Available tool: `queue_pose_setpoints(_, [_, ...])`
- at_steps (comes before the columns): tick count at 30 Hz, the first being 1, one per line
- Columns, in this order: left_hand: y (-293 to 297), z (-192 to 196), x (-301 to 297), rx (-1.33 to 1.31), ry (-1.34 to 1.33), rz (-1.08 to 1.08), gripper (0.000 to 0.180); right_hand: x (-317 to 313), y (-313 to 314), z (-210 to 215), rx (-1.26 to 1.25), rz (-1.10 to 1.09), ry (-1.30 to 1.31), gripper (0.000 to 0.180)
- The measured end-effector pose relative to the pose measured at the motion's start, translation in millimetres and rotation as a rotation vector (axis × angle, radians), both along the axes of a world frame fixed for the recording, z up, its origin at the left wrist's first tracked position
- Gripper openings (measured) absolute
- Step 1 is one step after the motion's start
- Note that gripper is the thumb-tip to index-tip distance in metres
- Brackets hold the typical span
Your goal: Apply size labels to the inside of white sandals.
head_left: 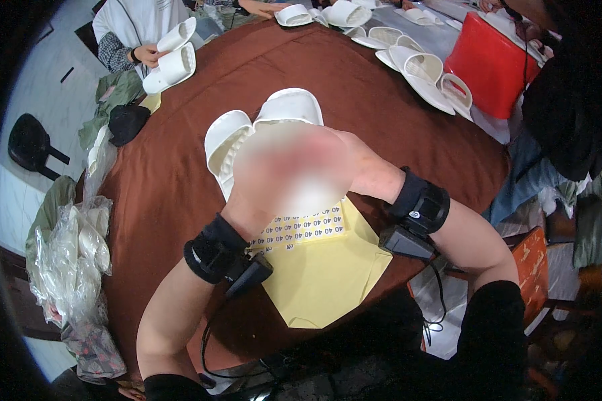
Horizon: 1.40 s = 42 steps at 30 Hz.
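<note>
My left hand (255,170) and my right hand (341,157) come together over the middle of the table, both smeared by a blur that hides their fingers. Just beyond them lies a pair of white slippers, the left slipper (227,134) and the right slipper (291,103), partly covered by the hands. Beneath the hands, a sheet of small white number stickers (301,230) rests on yellow backing paper (324,284) that stretches toward me. Whatever is between the fingers cannot be made out. Black straps with small boxes and cables are on both my wrists.
A brown cloth covers the round table (160,180). More white slippers (418,70) line its far right edge, near a red chair (491,63). Clear plastic bags (73,247) hang at the left edge, below a black cap (127,123). Across the table, a person's hand (150,55) holds white slippers.
</note>
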<state>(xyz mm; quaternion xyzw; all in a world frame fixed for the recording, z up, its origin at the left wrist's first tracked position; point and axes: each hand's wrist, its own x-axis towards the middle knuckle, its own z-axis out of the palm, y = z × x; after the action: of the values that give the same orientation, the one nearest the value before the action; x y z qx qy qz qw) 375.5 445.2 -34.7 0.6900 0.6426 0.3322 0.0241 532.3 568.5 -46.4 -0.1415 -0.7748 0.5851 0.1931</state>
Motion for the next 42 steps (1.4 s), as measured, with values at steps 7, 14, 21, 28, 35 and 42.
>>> queue_pose_setpoints(7, [2,6,2,-0.038,0.087,-0.018,0.006,0,-2,2,-0.019,0.01,-0.022,0.037])
queue_pose_setpoints(14, [4,6,-6,-0.165,-0.028,-0.02,0.004,-1,3,-5,0.039,-0.014,0.024,0.036])
queue_pose_setpoints(21, [11,8,-15,-0.286,-0.018,-0.011,0.005,0,3,-2,0.098,-0.038,0.014,0.037])
queue_pose_setpoints(28, [13,5,-18,-0.372,-0.147,0.017,0.007,0,1,-5,0.101,-0.036,0.028,0.037])
queue_pose_setpoints(35, [17,-11,-25,-0.356,-0.323,0.018,0.011,1,1,-4,0.034,0.032,0.089,0.035])
queue_pose_setpoints(42, [11,3,-15,-0.292,-0.18,0.027,0.015,5,1,-4,0.468,0.043,0.169,0.023])
